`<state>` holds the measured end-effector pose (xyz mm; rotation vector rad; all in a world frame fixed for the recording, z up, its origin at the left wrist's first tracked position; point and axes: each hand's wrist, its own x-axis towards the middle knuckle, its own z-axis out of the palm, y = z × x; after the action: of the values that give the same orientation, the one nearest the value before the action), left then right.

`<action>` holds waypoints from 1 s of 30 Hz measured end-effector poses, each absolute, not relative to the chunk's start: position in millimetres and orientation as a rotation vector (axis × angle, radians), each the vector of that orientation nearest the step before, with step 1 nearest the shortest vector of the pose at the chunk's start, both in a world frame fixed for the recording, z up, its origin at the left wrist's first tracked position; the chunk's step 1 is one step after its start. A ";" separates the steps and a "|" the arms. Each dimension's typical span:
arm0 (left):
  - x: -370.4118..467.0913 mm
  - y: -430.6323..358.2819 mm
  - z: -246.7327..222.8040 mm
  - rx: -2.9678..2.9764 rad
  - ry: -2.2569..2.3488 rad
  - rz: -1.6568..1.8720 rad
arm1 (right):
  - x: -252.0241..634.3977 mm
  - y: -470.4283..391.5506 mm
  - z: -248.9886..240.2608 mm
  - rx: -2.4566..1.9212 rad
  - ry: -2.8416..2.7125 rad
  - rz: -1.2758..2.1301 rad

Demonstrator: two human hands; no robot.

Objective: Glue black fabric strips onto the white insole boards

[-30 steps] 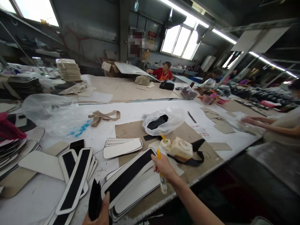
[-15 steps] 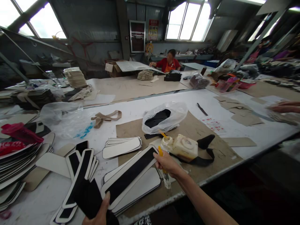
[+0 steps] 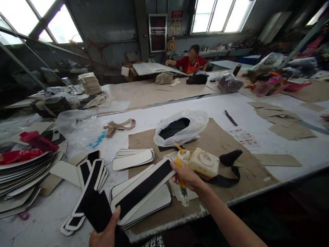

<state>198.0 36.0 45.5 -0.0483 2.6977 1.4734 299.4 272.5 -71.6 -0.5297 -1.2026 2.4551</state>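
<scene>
In my right hand (image 3: 186, 175) is a yellow-handled brush (image 3: 182, 181), its bristles down and coated with whitish glue. The same fingers touch the upper end of a white panel (image 3: 151, 196) with a black strip (image 3: 144, 185) lying along its middle. My left hand (image 3: 105, 230) is closed on black fabric pieces (image 3: 97, 209), with its thumb at the panel's lower end. Several similar white panels (image 3: 156, 202) lie beneath. Beside my right hand stands a stained glue container (image 3: 204, 163) with a yellow stick in its mouth. A black strap (image 3: 231, 176) lies by it.
Left are panels with black strips (image 3: 88, 185) and a large stack of white-edged panels (image 3: 25, 181). A small panel stack (image 3: 133, 159) and a plastic bag of black pieces (image 3: 197, 120) lie beyond. A co-worker in red (image 3: 191, 61) sits across the tables.
The view has shifted slightly. My right hand still holds the brush, and the panel's upper end has moved slightly right. My left hand stays at the panel's lower end.
</scene>
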 end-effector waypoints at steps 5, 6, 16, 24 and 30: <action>216.7 55.9 58.4 -0.222 2.638 1.556 | 300.6 283.0 -79.1 -0.486 -1.218 2.414; 218.9 58.5 60.4 -0.232 2.574 1.607 | 300.8 284.8 -81.4 -0.466 -1.208 2.420; 221.7 65.7 54.6 -0.303 2.030 1.862 | 304.8 293.9 -92.7 -0.398 -0.867 2.561; 208.7 63.7 42.4 -0.132 2.073 1.857 | 308.1 282.0 -91.0 -0.575 -0.761 2.482; 177.9 43.6 27.3 0.151 2.289 1.838 | 302.1 253.1 -78.7 -0.862 -1.032 2.179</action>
<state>177.9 43.6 27.3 0.1511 2.2890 1.8376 302.1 253.1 -78.7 -0.8621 -1.0324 2.1790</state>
